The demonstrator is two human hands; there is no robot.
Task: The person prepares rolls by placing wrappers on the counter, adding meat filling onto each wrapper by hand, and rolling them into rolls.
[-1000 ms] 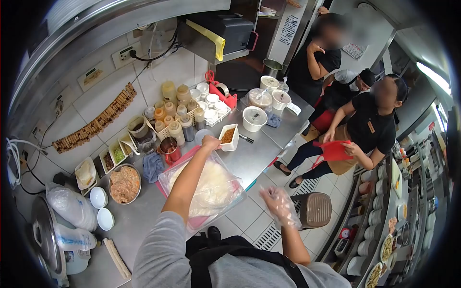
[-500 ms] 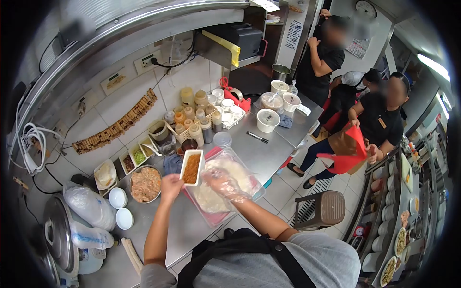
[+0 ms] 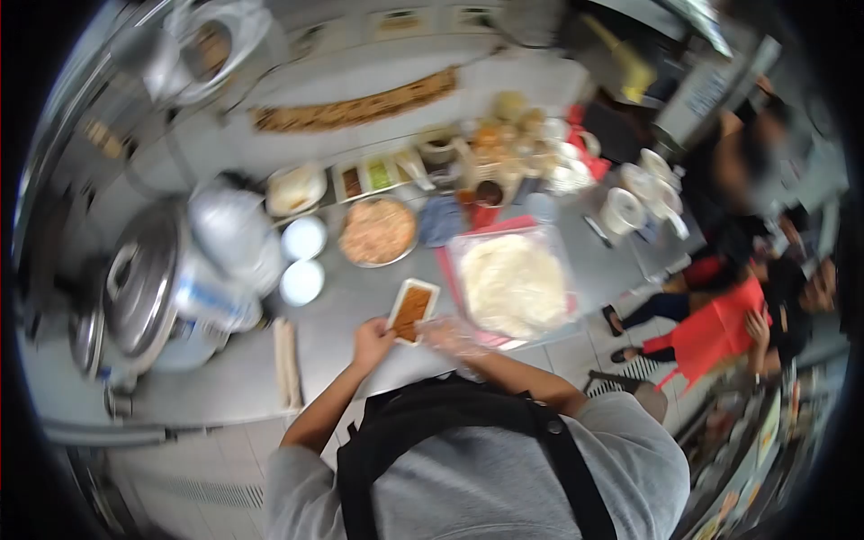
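My left hand [image 3: 372,342] grips the near left end of a small white rectangular container [image 3: 433,292] with orange-brown contents. My right hand [image 3: 448,337], in a clear plastic glove, is at the container's lower right edge. Its fingers are smeared by motion, so I cannot make out whether they hold the container. Just beyond my right hand lies a clear plastic tray [image 3: 569,281] with a pale, dough-like mass [image 3: 511,283] inside. A round metal bowl of pinkish minced filling [image 3: 378,231] stands beyond my left hand.
Two white bowls [image 3: 302,282] are left of the filling, near plastic bags [image 3: 236,229] and a large lidded pot [image 3: 142,283]. Sauce bottles [image 3: 504,135] line the wall. A pale stick [image 3: 287,363] lies near the front edge. A person with red cloth [image 3: 720,328] is at right.
My view has swung left. The container has come closer to my body, away from the plastic tray. My gloved hand has left the dough-like mass and moved to the container's edge.
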